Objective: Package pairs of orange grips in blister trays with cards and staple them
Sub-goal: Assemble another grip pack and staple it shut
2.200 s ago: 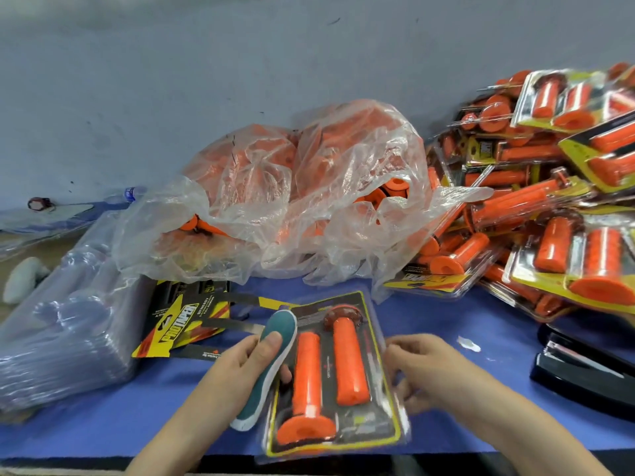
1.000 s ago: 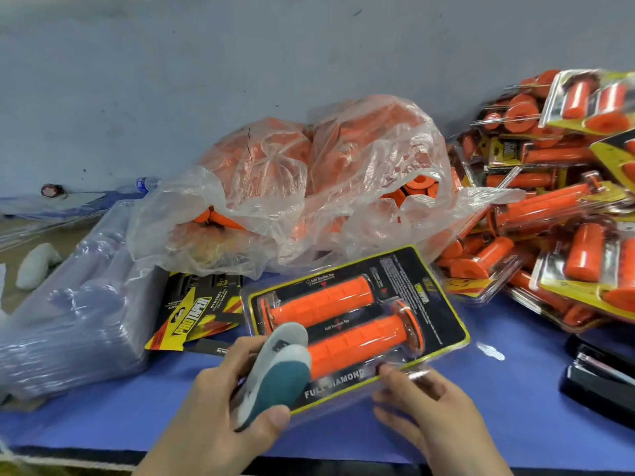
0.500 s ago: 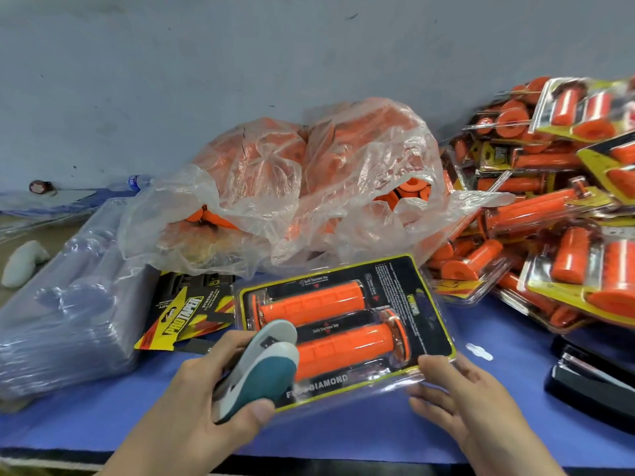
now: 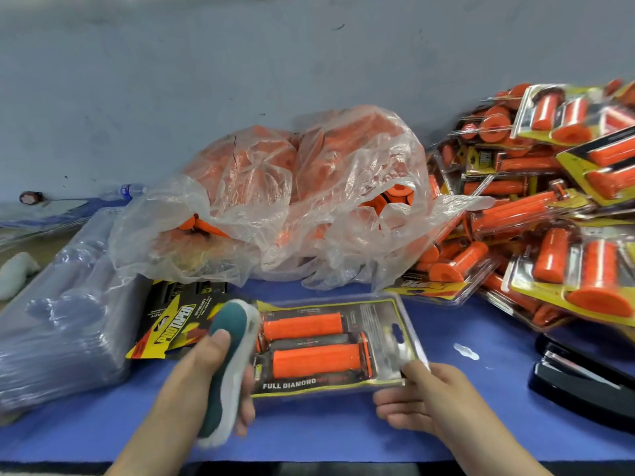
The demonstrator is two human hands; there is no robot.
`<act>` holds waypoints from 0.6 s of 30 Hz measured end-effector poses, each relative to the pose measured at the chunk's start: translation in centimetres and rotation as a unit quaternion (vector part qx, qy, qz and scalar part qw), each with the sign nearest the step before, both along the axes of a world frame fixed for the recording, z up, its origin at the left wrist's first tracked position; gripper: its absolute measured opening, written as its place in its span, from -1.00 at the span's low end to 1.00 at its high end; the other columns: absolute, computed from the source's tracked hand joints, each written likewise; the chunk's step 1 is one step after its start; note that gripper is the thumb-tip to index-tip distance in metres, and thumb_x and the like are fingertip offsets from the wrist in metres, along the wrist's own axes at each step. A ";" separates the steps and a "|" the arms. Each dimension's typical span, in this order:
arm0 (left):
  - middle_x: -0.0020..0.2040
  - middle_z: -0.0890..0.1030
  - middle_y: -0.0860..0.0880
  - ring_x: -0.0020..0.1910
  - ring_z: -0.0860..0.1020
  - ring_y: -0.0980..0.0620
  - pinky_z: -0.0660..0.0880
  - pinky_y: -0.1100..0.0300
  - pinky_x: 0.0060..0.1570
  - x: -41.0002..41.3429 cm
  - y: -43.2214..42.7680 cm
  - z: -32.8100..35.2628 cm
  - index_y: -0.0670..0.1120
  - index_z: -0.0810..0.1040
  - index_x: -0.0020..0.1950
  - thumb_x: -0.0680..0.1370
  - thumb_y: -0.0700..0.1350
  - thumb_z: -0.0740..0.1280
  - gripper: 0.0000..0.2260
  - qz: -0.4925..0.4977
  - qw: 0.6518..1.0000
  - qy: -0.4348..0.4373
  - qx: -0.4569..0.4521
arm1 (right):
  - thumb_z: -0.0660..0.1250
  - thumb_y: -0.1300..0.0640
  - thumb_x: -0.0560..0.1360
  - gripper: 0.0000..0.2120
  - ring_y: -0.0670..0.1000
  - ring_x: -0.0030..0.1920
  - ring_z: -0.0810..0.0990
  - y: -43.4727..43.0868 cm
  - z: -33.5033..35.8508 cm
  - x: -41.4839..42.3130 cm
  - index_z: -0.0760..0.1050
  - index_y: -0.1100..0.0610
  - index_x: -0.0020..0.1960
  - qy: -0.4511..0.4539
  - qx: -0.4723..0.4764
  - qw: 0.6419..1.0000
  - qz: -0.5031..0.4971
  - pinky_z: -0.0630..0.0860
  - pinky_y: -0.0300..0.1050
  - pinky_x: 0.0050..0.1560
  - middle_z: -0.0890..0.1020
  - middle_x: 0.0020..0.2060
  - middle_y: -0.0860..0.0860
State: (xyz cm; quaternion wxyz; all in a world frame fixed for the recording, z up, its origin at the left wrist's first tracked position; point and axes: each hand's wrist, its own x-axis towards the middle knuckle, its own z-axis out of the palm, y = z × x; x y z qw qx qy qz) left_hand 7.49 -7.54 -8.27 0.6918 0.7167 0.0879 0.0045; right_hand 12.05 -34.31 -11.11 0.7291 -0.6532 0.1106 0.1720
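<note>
down on blue mat [image 4: 343, 432] by grey wall [image 4: 240, 63], left hand [image 4: 194, 379] grips teal stapler [image 4: 229, 324], right hand [image 4: 431, 396] pinches blister pack [image 4: 326, 347].

2 hands, both bare: left hand [image 4: 206, 369], right hand [image 4: 424, 396]. Forearms bare as far as they show.

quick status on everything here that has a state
blister pack: holds two orange grips, lying on blue table
teal stapler: held at the pack's left edge
left-hand grip: wrapped round teal stapler
right-hand grip: pinching pack's right corner
clear bag: open on the right, bulging full
black stapler: lying untouched
blister trays: empty, stacked
</note>
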 end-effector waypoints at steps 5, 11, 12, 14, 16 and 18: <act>-0.13 0.68 -0.26 -0.24 0.69 -0.16 0.63 0.05 -0.23 -2.4 -4.9 -0.5 -0.26 0.72 -0.03 0.40 -0.07 0.50 -0.72 -0.190 0.927 0.219 -0.237 | 0.17 0.13 0.59 -0.69 0.04 -0.59 0.45 0.2 -0.3 0.1 0.52 0.24 -0.24 -0.025 -0.141 0.986 0.090 0.32 -0.24 -0.62 0.62 -0.45 0.17; -0.33 0.58 -0.19 -0.48 0.51 -0.03 0.40 0.27 -0.41 -0.8 -9.3 -2.7 -0.23 0.71 -0.05 0.23 0.28 0.54 -0.40 -0.181 0.949 0.191 -0.173 | 0.19 0.00 0.54 -0.56 0.00 -0.62 0.41 0.1 -0.1 -0.1 0.51 0.07 -0.49 -0.042 -0.203 0.970 0.125 0.25 -0.26 -0.65 0.55 -0.53 0.07; -0.30 0.58 -0.17 -0.45 0.50 -0.02 0.39 0.23 -0.37 -0.5 -9.4 -3.0 -0.19 0.71 -0.02 0.21 0.40 0.50 -0.31 -0.192 0.955 0.178 -0.136 | 0.19 -0.01 0.54 -0.55 -0.01 -0.63 0.40 0.1 0.0 -0.2 0.50 0.05 -0.50 -0.046 -0.208 0.969 0.124 0.24 -0.26 -0.64 0.53 -0.55 0.05; -0.35 0.59 -0.13 -0.43 0.52 -0.02 0.40 0.22 -0.33 0.0 -9.2 -3.6 -0.17 0.70 -0.12 0.16 0.59 0.34 -0.18 -0.209 0.960 0.175 -0.059 | 0.19 -0.02 0.54 -0.54 -0.01 -0.63 0.39 0.2 0.2 -0.3 0.48 0.04 -0.52 -0.053 -0.213 0.968 0.120 0.24 -0.27 -0.64 0.52 -0.56 0.04; -0.38 0.61 -0.13 -0.42 0.55 -0.04 0.43 0.24 -0.31 0.3 -9.1 -3.9 -0.17 0.68 -0.25 0.16 0.65 0.25 -0.15 -0.219 0.957 0.191 -0.028 | 0.20 -0.01 0.54 -0.54 -0.01 -0.62 0.40 0.2 0.3 -0.5 0.46 0.06 -0.51 -0.062 -0.217 0.967 0.116 0.24 -0.26 -0.64 0.52 -0.56 0.04; -0.35 0.63 -0.18 -0.40 0.58 -0.08 0.46 0.21 -0.30 0.7 -9.2 -4.2 -0.20 0.69 -0.25 0.14 0.64 0.27 -0.13 -0.202 0.958 0.200 -0.032 | 0.20 -0.02 0.55 -0.56 0.01 -0.60 0.41 0.2 0.3 -0.7 0.46 0.08 -0.48 -0.067 -0.225 0.965 0.116 0.27 -0.25 -0.63 0.53 -0.55 0.05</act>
